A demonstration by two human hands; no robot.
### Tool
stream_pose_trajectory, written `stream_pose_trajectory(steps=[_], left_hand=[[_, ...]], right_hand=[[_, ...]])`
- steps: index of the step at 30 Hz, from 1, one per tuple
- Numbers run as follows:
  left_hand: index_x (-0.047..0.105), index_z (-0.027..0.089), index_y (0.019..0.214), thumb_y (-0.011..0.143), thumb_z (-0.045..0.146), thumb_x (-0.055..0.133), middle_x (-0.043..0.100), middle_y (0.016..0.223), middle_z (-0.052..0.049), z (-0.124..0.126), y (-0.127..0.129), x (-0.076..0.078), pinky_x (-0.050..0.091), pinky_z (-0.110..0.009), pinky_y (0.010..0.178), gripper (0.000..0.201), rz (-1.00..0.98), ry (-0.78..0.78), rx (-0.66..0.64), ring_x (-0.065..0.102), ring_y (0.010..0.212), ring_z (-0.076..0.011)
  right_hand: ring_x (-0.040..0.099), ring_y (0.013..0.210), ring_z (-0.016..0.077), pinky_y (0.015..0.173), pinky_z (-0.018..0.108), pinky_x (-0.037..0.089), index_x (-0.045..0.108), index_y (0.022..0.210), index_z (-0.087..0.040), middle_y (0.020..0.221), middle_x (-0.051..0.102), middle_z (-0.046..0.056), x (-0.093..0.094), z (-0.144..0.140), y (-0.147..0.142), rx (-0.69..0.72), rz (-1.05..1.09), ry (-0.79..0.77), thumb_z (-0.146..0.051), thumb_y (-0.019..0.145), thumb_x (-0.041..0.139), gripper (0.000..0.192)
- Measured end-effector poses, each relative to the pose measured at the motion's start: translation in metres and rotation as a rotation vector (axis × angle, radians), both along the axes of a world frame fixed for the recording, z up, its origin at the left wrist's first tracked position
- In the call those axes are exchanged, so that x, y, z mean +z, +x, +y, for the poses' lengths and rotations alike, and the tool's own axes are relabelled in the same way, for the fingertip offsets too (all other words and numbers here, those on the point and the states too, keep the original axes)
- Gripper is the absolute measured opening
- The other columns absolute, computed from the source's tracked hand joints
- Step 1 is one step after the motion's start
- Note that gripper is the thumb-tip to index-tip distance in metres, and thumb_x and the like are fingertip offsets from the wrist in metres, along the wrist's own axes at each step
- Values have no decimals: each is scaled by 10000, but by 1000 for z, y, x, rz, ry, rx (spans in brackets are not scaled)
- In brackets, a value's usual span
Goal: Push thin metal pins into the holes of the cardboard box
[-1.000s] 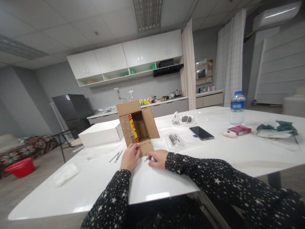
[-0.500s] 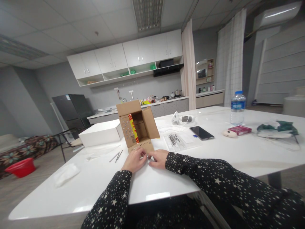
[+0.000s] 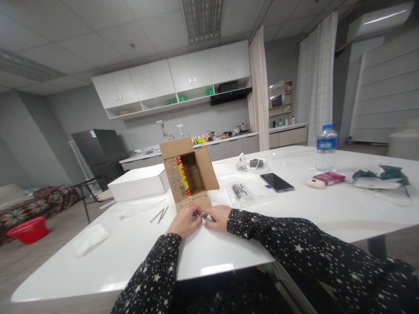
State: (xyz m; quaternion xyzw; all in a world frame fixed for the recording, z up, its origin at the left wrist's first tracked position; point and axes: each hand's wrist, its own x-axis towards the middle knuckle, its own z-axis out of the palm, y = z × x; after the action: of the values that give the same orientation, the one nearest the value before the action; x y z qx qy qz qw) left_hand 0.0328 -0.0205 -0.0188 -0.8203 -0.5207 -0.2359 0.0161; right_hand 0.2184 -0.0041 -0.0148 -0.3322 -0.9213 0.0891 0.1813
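Note:
An open cardboard box (image 3: 207, 169) with a yellow and red strip stands tilted on the table in front of me. Small silvery bits dot its left flap and line its lower front flap (image 3: 198, 201). At the near edge of that flap, my left hand (image 3: 186, 220) is closed, its fingertips pinched together. My right hand (image 3: 218, 217) is closed beside it, thumb and forefinger almost meeting the left fingers. A tiny shiny piece shows between the two hands, too small to name. Left of them lie thin metal tools (image 3: 160, 214), possibly tweezers or screwdrivers.
Around the white table (image 3: 248, 244) are a white box (image 3: 137, 185), crumpled white tissue (image 3: 91, 239), a clear bag of small dark parts (image 3: 240, 194), a phone (image 3: 277, 182), a water bottle (image 3: 326, 148), a pink box (image 3: 330, 178) and a white corded device (image 3: 257, 163).
The fingers of my left hand have dropped slightly, uncovering more of the row of silvery bits on the front flap. My right hand stays nearly in place.

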Motion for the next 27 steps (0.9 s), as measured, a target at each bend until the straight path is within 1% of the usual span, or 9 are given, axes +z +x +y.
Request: stream_pose_trajectory(steps=[10,19,27], left_hand=[[586,178,787,721,207,502,597,756,-21,0,0,0,409,-263,681,110,-10,-26,29,550,729,-145],[578,174,764,721,216,498,610,736,-23,-1,1,1,398,-258,649,100,-9,-58,57,553,709,-148],[588,170,798,733,238,503,624,725,-29,-2,3,0,367,-252,602,127,19,-97,111,559,681,-153]], right_hand=[[587,684,172,601,252,373,656,1022,-226,649,626,1,-3,2,-1,3,22,3,-362,754,529,326],[579,677,166,592,249,365,657,992,-222,676,636,5,-1,1,0,-1,19,-1,-377,755,526,312],[597,698,178,595,249,372,659,1013,-226,679,643,9,-2,0,0,1,12,7,-366,765,531,312]])
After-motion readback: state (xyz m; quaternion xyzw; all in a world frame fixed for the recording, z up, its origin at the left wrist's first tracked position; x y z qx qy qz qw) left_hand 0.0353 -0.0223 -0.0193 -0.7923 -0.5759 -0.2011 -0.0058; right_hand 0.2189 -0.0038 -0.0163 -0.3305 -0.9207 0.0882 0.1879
